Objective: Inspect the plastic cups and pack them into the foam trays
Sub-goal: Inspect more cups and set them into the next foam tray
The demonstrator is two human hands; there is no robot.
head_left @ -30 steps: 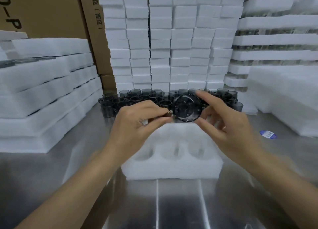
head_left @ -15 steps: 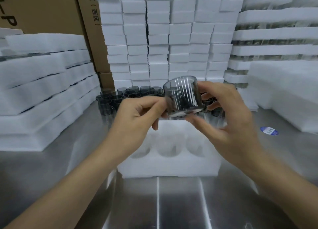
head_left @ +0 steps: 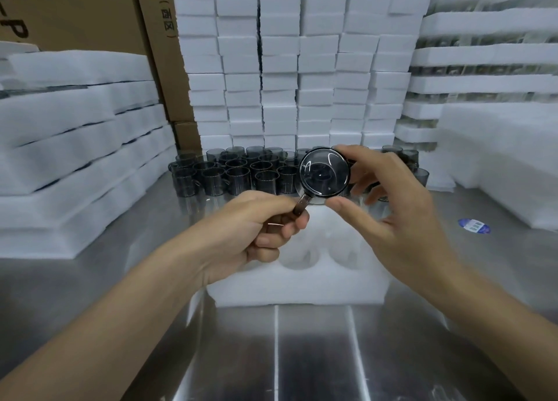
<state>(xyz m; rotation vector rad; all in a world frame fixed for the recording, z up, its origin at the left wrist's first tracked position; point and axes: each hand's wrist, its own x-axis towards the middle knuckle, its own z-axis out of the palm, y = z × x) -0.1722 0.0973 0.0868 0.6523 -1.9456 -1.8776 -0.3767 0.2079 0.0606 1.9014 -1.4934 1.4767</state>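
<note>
We turn the cup (head_left: 325, 172) so its round end faces us. Our left hand (head_left: 259, 228) now grips its handle (head_left: 302, 205).

Left hand (head_left: 253, 228), right hand (head_left: 401, 213) hold cup (head_left: 324, 171) over tray (head_left: 302, 289).

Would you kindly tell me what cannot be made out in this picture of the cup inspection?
Head view:
Foam tray: left pockets hidden behind the left hand.
Cups on the table: some hidden behind the right hand and held cup, so no count.
Held cup: flaws too fine to tell.
Blue label: print blurred.
Cardboard box: lettering cut off by the left edge.
</note>
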